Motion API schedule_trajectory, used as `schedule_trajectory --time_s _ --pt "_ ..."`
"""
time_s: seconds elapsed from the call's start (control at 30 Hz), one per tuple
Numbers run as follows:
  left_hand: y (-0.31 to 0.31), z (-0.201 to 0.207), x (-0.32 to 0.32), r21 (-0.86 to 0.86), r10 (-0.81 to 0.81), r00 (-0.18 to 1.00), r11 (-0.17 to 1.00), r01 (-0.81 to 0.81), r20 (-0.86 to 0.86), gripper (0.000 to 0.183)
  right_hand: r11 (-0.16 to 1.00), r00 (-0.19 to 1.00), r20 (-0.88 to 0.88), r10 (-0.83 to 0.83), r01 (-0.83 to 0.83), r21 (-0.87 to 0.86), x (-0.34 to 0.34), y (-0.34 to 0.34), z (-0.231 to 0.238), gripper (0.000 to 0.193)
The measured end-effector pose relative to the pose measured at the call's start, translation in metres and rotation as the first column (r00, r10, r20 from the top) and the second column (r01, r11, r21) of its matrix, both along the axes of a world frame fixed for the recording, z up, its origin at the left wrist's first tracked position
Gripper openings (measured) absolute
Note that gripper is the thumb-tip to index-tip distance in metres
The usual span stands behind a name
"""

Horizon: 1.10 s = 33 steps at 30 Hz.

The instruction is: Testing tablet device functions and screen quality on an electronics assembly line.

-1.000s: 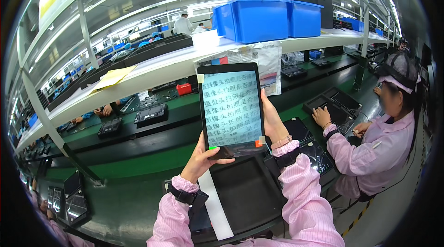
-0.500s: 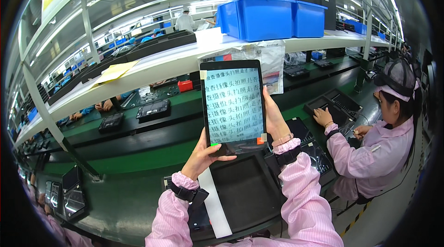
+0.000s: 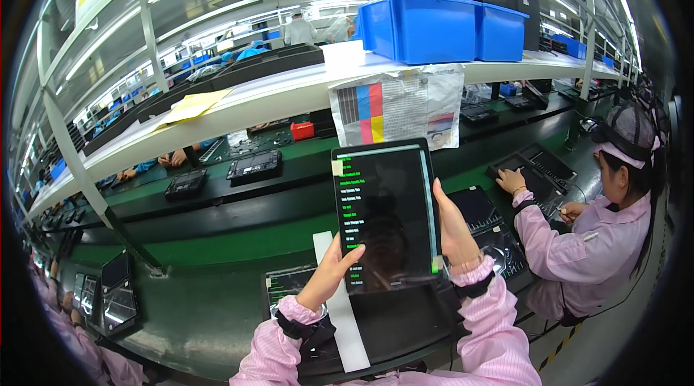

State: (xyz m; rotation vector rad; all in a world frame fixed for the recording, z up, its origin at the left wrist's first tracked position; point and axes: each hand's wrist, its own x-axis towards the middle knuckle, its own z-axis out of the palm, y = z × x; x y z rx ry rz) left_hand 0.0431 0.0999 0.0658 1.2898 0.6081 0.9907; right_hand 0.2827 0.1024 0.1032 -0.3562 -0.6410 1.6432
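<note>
Electronics assembly factory; long green workbench [image 3: 217,314] lined with tablets; white shelf [image 3: 289,93] with blue bins [image 3: 423,28]; co-worker in pink smock [image 3: 600,241] alongside.

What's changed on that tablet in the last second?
The tablet screen went from a bright, pale page filled with rows to a dark one with a short list down its left side. Both grips stayed: left hand at the bottom edge, right hand along the right edge, tablet upright over the green bench.
</note>
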Motion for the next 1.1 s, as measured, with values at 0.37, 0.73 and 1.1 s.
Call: schedule_trajectory --time_s 0.37,0.73,1.1 --pt "-0.012 -0.012 0.011 -0.026 0.340 0.940 0.940 -0.341 -0.023 0.046 0.937 0.877 0.338 -0.342 0.346 0.051 -0.022 -0.061 -0.024 0.046" --pt "-0.060 -0.033 -0.017 0.324 0.230 0.865 0.942 -0.084 -0.446 0.047 0.928 0.918 0.133 -0.373 0.371 0.041 -0.020 -0.076 -0.005 0.046" --pt "-0.102 -0.055 -0.013 0.032 0.120 0.969 0.993 -0.115 -0.216 0.035 0.844 0.777 0.330 -0.536 0.488 0.223 -0.021 -0.091 0.026 0.049"
